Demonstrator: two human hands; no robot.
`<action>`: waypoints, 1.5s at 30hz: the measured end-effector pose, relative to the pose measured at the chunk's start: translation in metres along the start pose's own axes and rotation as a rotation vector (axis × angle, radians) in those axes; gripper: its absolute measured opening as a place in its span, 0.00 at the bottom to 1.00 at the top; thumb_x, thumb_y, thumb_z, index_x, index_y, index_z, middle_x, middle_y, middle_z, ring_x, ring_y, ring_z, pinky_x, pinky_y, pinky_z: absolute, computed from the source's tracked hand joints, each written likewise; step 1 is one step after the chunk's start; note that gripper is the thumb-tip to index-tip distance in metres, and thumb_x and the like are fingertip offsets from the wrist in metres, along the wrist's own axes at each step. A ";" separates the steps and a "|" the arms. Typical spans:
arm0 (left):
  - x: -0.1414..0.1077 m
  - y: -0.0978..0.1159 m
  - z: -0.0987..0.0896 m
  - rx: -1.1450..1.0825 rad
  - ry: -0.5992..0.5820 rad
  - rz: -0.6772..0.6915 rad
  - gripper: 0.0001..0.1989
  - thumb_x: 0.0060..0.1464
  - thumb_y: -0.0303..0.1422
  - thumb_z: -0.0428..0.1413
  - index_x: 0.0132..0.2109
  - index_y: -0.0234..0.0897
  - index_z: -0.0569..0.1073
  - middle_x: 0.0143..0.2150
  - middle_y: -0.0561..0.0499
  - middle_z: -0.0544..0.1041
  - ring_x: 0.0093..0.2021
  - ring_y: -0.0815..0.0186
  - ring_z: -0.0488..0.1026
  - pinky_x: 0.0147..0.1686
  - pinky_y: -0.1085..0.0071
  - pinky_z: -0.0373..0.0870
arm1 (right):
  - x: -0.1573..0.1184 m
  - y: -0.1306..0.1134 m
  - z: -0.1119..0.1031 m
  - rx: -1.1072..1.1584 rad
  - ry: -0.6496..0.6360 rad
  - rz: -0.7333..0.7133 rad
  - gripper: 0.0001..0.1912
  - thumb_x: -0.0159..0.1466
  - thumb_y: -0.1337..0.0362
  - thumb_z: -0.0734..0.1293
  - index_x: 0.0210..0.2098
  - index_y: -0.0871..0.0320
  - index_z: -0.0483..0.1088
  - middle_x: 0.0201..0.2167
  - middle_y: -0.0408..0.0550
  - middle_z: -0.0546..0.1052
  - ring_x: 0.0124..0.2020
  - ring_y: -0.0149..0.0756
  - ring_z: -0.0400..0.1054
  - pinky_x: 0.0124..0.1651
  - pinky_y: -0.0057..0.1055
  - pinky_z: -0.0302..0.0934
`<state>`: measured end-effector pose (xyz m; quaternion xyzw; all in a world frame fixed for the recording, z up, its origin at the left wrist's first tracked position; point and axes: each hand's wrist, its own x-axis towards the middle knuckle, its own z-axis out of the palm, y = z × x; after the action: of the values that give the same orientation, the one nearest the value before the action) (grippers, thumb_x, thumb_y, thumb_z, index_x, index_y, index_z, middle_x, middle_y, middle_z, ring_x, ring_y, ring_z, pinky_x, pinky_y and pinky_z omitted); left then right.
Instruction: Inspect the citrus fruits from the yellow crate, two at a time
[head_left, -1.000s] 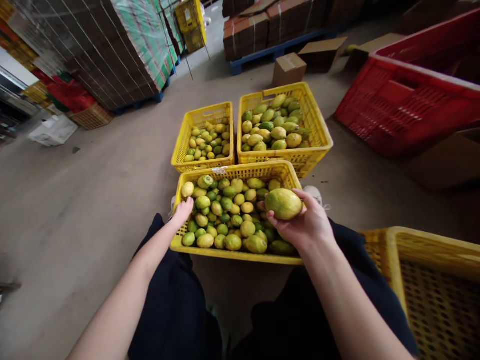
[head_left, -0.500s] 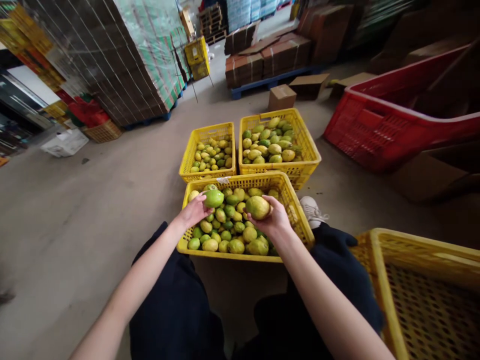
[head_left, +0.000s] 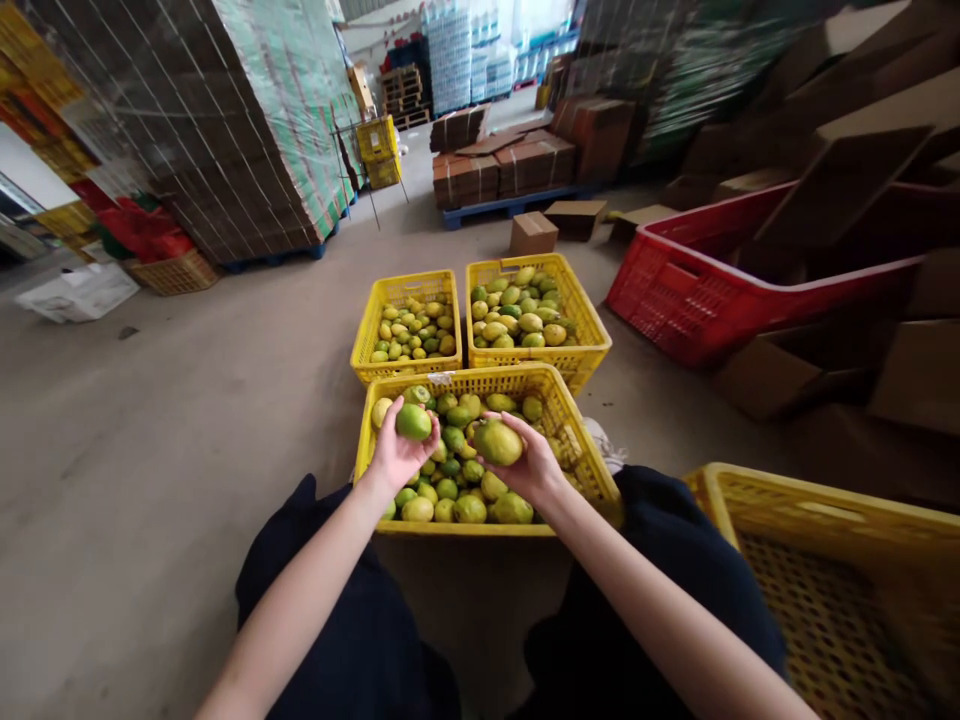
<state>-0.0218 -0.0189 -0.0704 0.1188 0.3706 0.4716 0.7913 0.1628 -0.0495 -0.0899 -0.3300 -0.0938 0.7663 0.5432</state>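
Note:
My left hand [head_left: 399, 452] is closed round a green fruit [head_left: 413, 422], palm turned up. A larger yellow-green fruit [head_left: 498, 442] is in my right hand [head_left: 531, 462], its fingers curled round the far side. Both hands are over the near yellow crate [head_left: 465, 528], which holds many green and yellow fruits. Behind it stand two more yellow crates of fruit, a smaller one on the left [head_left: 361, 335] and a bigger one on the right [head_left: 596, 335].
A yellow crate [head_left: 832, 505] with a bare lattice floor stands at my right. Beyond it are a red crate [head_left: 675, 300] with cardboard and a small carton [head_left: 533, 233]. A white shoe is by the near crate's right side.
The view has shifted. My left hand has turned its palm up under the green fruit, its fingers now further round it. My right hand still holds its fruit.

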 end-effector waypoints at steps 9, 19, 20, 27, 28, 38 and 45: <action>0.017 -0.008 0.019 0.021 -0.024 0.066 0.13 0.50 0.40 0.49 0.35 0.35 0.69 0.32 0.47 0.74 0.35 0.62 0.73 0.36 0.64 0.72 | -0.004 -0.017 0.023 -0.045 0.010 -0.085 0.09 0.50 0.69 0.68 0.33 0.57 0.70 0.30 0.43 0.78 0.32 0.36 0.73 0.35 0.34 0.69; 0.018 -0.024 0.015 0.175 0.141 0.159 0.16 0.53 0.42 0.45 0.33 0.36 0.70 0.28 0.49 0.74 0.33 0.64 0.74 0.33 0.70 0.70 | -0.003 -0.014 0.021 -0.285 -0.017 -0.266 0.16 0.49 0.59 0.72 0.36 0.57 0.69 0.29 0.42 0.76 0.28 0.31 0.69 0.27 0.25 0.64; 0.018 -0.024 0.014 0.186 0.161 0.200 0.16 0.53 0.42 0.44 0.31 0.36 0.69 0.27 0.49 0.74 0.34 0.64 0.74 0.33 0.70 0.70 | -0.002 -0.011 0.023 -0.362 -0.036 -0.308 0.19 0.47 0.61 0.73 0.37 0.55 0.69 0.30 0.41 0.76 0.29 0.31 0.69 0.30 0.25 0.64; 0.009 -0.027 0.010 0.479 0.165 0.485 0.12 0.50 0.39 0.45 0.29 0.37 0.69 0.35 0.49 0.76 0.42 0.62 0.72 0.41 0.70 0.67 | 0.000 0.014 0.033 -0.789 -0.077 -0.582 0.27 0.42 0.66 0.74 0.42 0.52 0.68 0.41 0.43 0.73 0.42 0.39 0.67 0.47 0.35 0.62; 0.007 -0.028 0.009 0.532 0.153 0.528 0.13 0.51 0.39 0.45 0.30 0.38 0.70 0.36 0.49 0.76 0.43 0.62 0.72 0.42 0.69 0.67 | 0.000 0.016 0.033 -0.821 -0.075 -0.615 0.27 0.42 0.65 0.74 0.43 0.52 0.68 0.41 0.44 0.73 0.43 0.40 0.67 0.49 0.37 0.61; -0.009 -0.024 0.006 0.692 0.140 0.724 0.20 0.57 0.37 0.41 0.27 0.39 0.74 0.31 0.49 0.76 0.41 0.61 0.71 0.47 0.68 0.64 | -0.007 0.026 0.035 -0.866 -0.116 -0.637 0.22 0.46 0.67 0.73 0.40 0.53 0.69 0.40 0.43 0.74 0.41 0.37 0.67 0.47 0.33 0.61; 0.002 -0.019 0.016 0.530 0.118 0.811 0.20 0.57 0.36 0.39 0.27 0.38 0.73 0.32 0.50 0.76 0.40 0.63 0.72 0.46 0.67 0.65 | -0.005 0.017 0.051 -0.750 -0.061 -0.559 0.21 0.43 0.68 0.74 0.37 0.53 0.71 0.35 0.41 0.75 0.37 0.36 0.68 0.44 0.32 0.62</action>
<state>0.0029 -0.0245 -0.0703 0.4240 0.4461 0.6371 0.4639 0.1198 -0.0498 -0.0575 -0.4430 -0.4655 0.5129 0.5692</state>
